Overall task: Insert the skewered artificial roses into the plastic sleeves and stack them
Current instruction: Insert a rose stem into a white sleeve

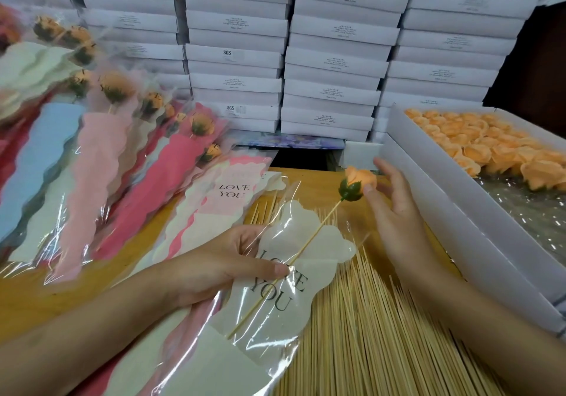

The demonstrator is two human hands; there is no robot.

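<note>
An orange artificial rose with a green base sits on a bamboo skewer. The skewer's lower part lies inside a clear plastic sleeve with a cream liner printed "LOVE YOU". My left hand holds the sleeve from the left, its thumb pinching sleeve and skewer together. My right hand is beside the rose with fingers straight and spread, the thumb tip touching the rose head. Filled sleeves with roses lie fanned in a stack at the left.
Empty sleeves lie under the held one. A big pile of loose skewers covers the wooden table at front right. A white box of orange rose heads stands at right. Stacked white cartons wall the back.
</note>
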